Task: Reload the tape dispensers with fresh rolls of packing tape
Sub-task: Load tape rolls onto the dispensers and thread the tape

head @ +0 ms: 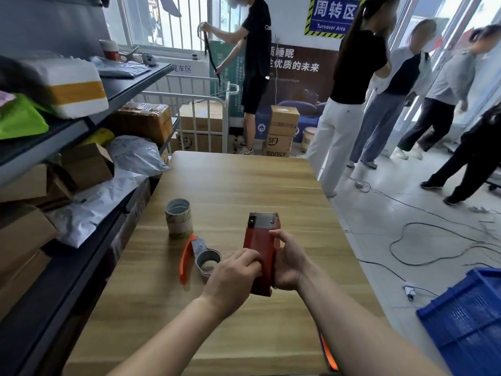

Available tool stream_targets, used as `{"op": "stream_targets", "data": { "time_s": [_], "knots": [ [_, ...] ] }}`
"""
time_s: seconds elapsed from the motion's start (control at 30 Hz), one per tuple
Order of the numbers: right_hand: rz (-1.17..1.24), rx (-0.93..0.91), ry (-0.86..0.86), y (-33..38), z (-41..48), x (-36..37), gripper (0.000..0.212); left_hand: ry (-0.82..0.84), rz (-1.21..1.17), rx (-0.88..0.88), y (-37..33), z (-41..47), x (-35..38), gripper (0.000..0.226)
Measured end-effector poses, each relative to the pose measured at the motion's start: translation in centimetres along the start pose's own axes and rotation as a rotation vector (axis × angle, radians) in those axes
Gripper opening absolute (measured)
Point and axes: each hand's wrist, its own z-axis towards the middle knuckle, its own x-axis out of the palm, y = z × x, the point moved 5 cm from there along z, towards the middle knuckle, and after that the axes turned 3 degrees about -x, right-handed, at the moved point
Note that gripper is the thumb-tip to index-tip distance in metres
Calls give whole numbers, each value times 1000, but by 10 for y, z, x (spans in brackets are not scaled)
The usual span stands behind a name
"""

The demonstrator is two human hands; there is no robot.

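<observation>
Person at the desk (244, 180) has both hands on the red dispenser (259, 237), lifted just above the desktop, toothed metal blade end pointing away from them. Left hand (235, 272) has its fingers curled down onto the near top face. Right hand (288, 263) is wrapped round the right side with the thumb on top. Both have hold of it and nothing else. Can't tell if a roll sits inside, because the red cover and the hands hide that part.

Orange dispenser (185, 260) lies on the desk just left of the left hand, with a tape roll (210, 253) seated in its holder, so that one looks loaded, though I can't tell if the roll is fresh or nearly spent. Beyond it, near the desk's left edge, stands an upright stack of rolls (179, 223); full tape or bare cores, unclear at this size.

My guess is roughly midway: one unit probably done, the red one in hand being opened or closed up. Left to do is confirming a roll is in it, threading the tape to the blade and setting it down.
</observation>
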Motion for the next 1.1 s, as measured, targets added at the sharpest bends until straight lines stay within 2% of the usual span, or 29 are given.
{"op": "stream_targets", "data": {
  "time_s": [0.1, 0.33, 0.53, 0.83, 1.0, 1.1],
  "knots": [
    [14, -15, -20, -1, -7, -3, 53, 15, 26, -9, -6, -5, 7, 22],
    [31, -58, -81, -7, -27, -24, 56, -45, -86, -118, -29, -10, 14, 21],
    [61, -64, -76, -13, -50, -44, 56, 21, -182, -233, -59, -9, 17, 47],
    [139, -90, -82, -11, -62, -50, 72, -80, -31, -345, -82, -15, 26, 43],
    [108, -106, -96, -13, -68, -44, 74, -44, -232, -573, -85, -12, 26, 50],
    [34, -96, -82, -17, -71, -40, 86, -69, -275, -656, -79, -12, 28, 48]
  ]
}}
